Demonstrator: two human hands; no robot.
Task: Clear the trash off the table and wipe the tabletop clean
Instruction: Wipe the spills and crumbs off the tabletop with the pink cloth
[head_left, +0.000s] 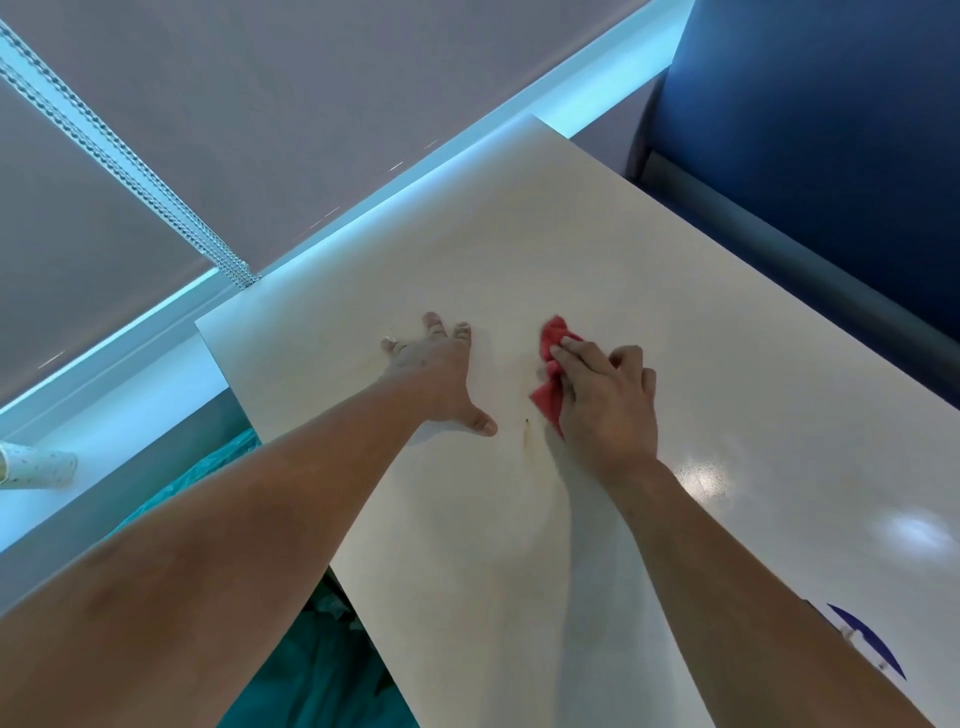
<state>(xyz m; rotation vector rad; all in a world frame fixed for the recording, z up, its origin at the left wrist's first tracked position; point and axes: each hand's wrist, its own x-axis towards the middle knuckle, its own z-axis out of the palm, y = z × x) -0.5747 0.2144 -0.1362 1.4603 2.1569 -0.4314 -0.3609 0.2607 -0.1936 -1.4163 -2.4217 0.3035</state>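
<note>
A white tabletop fills the middle of the view. My right hand presses a crumpled red cloth onto it, fingers curled over the cloth. Just left of the cloth a thin brownish smear marks the surface. My left hand lies flat on the table with fingers spread, holding nothing, a short gap from the cloth.
A teal bag sits below the table's left edge. A speckled paper cup lies on the sill at far left. A blue padded seat stands behind the table's right side. A blind chain hangs by the window.
</note>
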